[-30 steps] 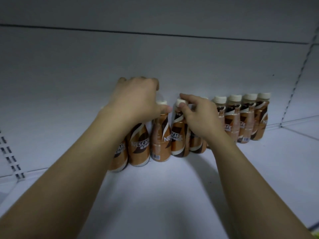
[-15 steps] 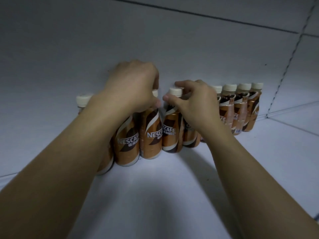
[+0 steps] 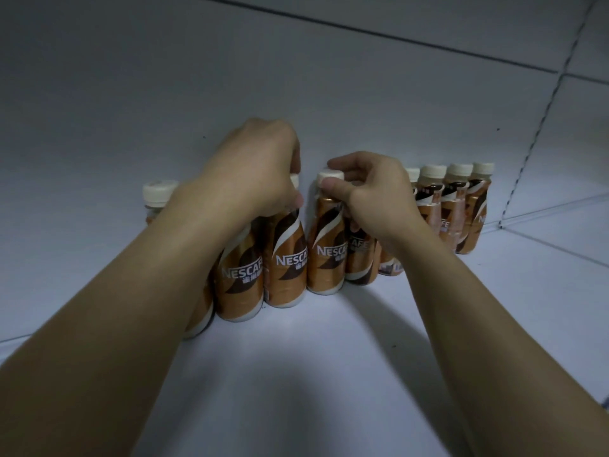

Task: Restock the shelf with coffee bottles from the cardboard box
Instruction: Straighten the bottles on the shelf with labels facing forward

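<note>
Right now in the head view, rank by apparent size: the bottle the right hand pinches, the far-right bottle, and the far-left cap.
1. Bottle under the right hand: largest.
2. Far-right bottle: looks smaller, but it stands farther off, so likely the same size.
3. Far-left cap: smallest.

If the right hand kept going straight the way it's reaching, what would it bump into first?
The right hand already pinches the cap of a coffee bottle. Pushed further, it would probably press that bottle against the shelf's back wall close behind, though depth is unclear.
</note>
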`<state>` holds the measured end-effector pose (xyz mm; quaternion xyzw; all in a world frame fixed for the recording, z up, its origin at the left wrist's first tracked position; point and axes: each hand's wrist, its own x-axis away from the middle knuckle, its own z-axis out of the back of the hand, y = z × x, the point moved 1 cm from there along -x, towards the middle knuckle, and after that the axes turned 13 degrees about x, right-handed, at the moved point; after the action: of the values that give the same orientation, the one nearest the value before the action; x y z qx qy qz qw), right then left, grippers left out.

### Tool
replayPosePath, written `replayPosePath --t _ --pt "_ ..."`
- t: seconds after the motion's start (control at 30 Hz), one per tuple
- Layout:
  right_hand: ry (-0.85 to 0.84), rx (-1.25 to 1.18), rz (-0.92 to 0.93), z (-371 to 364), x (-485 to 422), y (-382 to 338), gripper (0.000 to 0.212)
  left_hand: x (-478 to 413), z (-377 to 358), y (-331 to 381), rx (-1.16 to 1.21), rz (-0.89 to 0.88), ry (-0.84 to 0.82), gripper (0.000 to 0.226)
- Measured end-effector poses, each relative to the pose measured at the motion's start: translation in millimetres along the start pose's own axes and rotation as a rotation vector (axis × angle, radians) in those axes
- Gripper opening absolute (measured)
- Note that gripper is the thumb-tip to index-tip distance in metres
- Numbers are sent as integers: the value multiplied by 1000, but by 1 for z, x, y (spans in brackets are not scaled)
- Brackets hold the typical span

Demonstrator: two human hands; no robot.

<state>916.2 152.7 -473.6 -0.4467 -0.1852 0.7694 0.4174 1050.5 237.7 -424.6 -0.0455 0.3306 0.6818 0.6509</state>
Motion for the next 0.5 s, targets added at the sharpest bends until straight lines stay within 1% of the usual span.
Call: replayPosePath --t 0.1,0.17,0.3,0.37,0.43,0.5 --pt "-56 -90 -3 -1 3 0 29 0 0 -1 4 4 -5 38" --pt "-57 -110 7 0 5 0 29 0 1 -1 0 -2 -8 38" --pt "-3 74 82 4 6 2 31 1 0 1 -42 -20 -19 37" --pt "5 167 131 5 8 2 36 1 1 1 -75 -38 -16 36" --pt "7 252 175 3 9 0 46 2 3 0 -103 -54 -27 41" --pt "32 344 201 1 10 -1 52 3 3 1 -122 -46 -56 51"
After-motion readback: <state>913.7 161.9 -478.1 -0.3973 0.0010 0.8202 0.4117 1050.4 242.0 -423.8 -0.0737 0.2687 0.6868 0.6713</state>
